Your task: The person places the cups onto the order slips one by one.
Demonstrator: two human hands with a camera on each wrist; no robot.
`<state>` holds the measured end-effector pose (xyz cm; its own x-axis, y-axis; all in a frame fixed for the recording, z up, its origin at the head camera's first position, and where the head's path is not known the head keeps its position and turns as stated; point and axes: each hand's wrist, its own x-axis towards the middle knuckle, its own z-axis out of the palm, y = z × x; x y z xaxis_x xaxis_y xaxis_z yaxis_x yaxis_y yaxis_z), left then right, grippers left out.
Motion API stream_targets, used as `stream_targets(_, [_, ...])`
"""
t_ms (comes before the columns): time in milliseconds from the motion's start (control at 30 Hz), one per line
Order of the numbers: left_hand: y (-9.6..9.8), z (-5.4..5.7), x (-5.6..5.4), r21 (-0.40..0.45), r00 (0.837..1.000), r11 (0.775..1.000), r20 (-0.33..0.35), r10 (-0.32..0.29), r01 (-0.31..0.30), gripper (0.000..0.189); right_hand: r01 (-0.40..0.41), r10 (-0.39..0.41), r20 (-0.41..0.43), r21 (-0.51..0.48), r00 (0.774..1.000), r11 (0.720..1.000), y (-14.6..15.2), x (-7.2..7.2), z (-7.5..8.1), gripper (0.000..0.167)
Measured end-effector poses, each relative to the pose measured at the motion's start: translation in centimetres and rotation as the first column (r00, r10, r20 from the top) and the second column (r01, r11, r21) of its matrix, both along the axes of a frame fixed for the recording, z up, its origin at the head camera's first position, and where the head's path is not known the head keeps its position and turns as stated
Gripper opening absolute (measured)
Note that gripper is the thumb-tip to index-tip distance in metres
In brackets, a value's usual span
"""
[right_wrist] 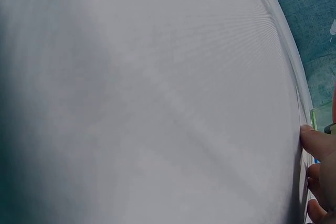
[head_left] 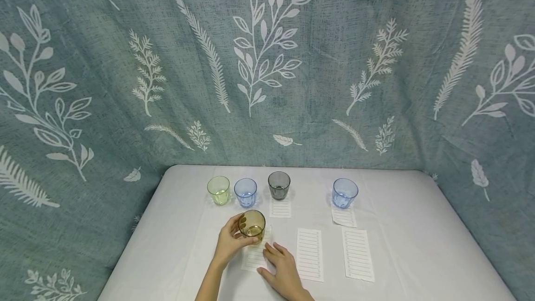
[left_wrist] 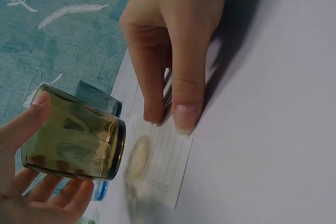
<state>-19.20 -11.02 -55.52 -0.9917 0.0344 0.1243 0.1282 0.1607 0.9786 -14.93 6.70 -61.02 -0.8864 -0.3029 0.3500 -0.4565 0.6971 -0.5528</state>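
My left hand (head_left: 231, 240) grips an amber glass tumbler (head_left: 252, 224), thumb on the near side and fingers around the far side. In the left wrist view the tumbler (left_wrist: 73, 132) hangs a little above a lined paper slip (left_wrist: 157, 166), its base toward the slip. My right hand (head_left: 281, 266) has thumb and fingertips down at the slip's right edge, with a gap between thumb and fingers. In the right wrist view only part of the right hand (right_wrist: 320, 156) shows at the edge. The tumbler overlaps the slip's upper end in the head view.
Behind stand a green glass (head_left: 219, 190), a blue glass (head_left: 245, 193) and a grey glass (head_left: 279, 186) at a slip. Another blue glass (head_left: 344, 194) stands on a slip (head_left: 344, 217) to the right. Two more slips, one left (head_left: 309, 254) and one right (head_left: 358, 254), lie nearer.
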Motion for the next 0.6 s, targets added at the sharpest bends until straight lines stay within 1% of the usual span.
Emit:
stream_targets(333, [0.6, -0.5, 0.3, 0.006, 0.999, 0.999, 0.039, -0.038, 0.038, 0.080, -0.011, 0.011, -0.015, 0.009, 1.000, 1.000, 0.1, 0.0, -0.2, 0.045])
stream_targets(467, [0.6, -0.8, 0.3, 0.009, 0.998, 0.998, 0.034, -0.056, 0.056, 0.080, -0.011, 0.011, -0.023, 0.006, 1.000, 1.000, 0.1, 0.0, -0.2, 0.045])
stream_targets(600, [0.5, -1.3, 0.2, 0.002, 0.999, 0.999, 0.025, -0.047, 0.047, 0.079, -0.016, 0.016, 0.001, -0.001, 1.000, 1.000, 0.0, 0.0, -0.2, 0.046])
